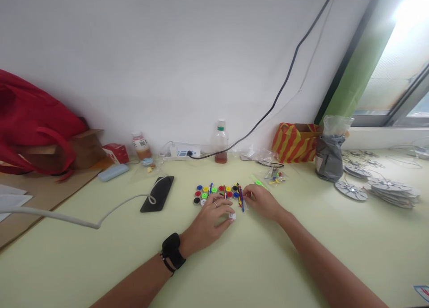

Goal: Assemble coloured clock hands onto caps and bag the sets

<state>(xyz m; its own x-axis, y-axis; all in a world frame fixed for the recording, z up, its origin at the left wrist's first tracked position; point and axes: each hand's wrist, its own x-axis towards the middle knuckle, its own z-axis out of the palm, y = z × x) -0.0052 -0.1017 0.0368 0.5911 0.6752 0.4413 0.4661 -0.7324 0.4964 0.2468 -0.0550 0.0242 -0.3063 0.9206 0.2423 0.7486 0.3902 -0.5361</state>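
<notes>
My left hand (pixel 214 218), with a ring and a black wristband, pinches a small white disc (pixel 232 216) between thumb and fingertips, just above the table. Beyond it lie coloured round discs in rows, among them a blue disc (pixel 199 188), a red disc (pixel 197 194) and a black disc (pixel 196 201). Thin coloured sticks, such as a blue stick (pixel 242 204), lie among the discs. My right hand (pixel 261 201) is closed beside the right-hand sticks; its fingertips hide whatever they grip. A bright green piece (pixel 258 183) shows behind that hand.
A black phone-like slab (pixel 157 194) with a cable lies left. Along the wall stand a bottle (pixel 221 143), a power strip (pixel 184 151) and a striped bag (pixel 295 143). Small parts (pixel 276 177) lie behind my right hand. Stacked grey discs (pixel 390 189) sit far right.
</notes>
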